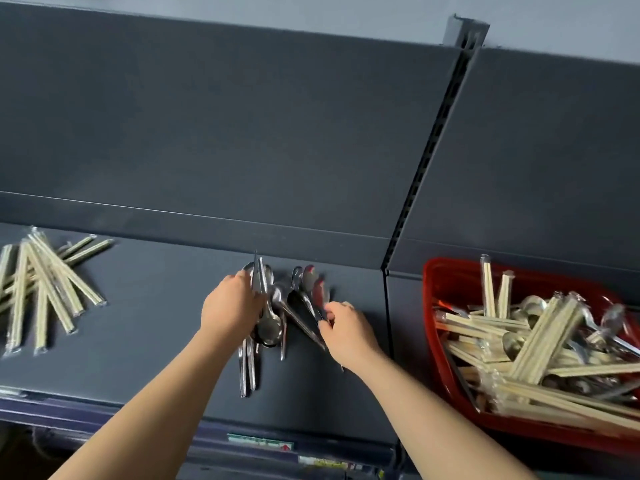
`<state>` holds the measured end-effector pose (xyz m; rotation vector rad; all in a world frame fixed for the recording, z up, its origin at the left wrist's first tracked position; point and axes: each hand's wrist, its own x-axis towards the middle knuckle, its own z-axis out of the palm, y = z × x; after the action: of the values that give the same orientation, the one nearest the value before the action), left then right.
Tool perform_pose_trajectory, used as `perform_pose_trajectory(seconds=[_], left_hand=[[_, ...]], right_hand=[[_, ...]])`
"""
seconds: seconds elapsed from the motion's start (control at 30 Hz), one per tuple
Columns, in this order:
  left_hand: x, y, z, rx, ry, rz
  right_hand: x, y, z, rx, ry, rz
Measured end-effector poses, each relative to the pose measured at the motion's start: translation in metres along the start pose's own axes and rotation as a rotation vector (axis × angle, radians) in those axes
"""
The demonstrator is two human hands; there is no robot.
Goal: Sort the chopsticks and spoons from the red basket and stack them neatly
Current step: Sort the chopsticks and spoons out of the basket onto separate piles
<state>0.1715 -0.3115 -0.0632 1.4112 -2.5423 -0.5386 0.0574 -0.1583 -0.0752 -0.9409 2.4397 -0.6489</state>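
Shelf (156, 306), back panel (242, 116): matte dark slate-grey. Upright strip (433, 140) — row of black slots. Basket (446, 268): bright red. Chopsticks (52, 282): pale straw-yellow (clear glossy sleeves). Spoons (270, 323): mirror silver — some red glints. Label (259, 441): green-white.

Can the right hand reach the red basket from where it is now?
Probably yes. The right hand is beside the red basket, with only bare shelf between, and the basket's top is open. It pinches spoons, though, so should release them first.
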Motion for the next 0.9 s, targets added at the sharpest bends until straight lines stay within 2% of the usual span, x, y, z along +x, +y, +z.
perform_pose_trajectory(seconds=[0.1,0.17,0.23,0.33,0.5,0.7,0.8,0.9], left_hand=[[-0.01,0.017,-0.013,0.255,0.089,0.133],[-0.018,0.037,-0.02,0.238,0.182,0.285],[-0.028,0.067,-0.025,0.121,0.231,0.423],[-0.055,0.119,-0.03,-0.045,0.148,0.606],[-0.1,0.192,-0.003,-0.216,-0.099,0.87],[-0.125,0.247,0.057,-0.028,-0.441,0.944],[-0.125,0.257,0.073,0.085,-0.48,0.931],[-0.123,0.264,0.072,-0.02,-0.495,0.871]], right_hand=[[-0.016,-0.002,-0.022,-0.015,0.014,-0.08],[-0.032,0.0,-0.045,0.017,0.064,-0.153],[-0.052,0.011,-0.075,0.045,0.117,-0.214],[-0.085,0.046,-0.123,0.06,0.187,-0.213],[-0.139,0.128,-0.19,0.002,0.184,0.019],[-0.158,0.225,-0.211,-0.1,0.06,0.182],[-0.154,0.251,-0.215,-0.083,0.016,0.176],[-0.146,0.264,-0.218,-0.066,-0.013,0.139]])
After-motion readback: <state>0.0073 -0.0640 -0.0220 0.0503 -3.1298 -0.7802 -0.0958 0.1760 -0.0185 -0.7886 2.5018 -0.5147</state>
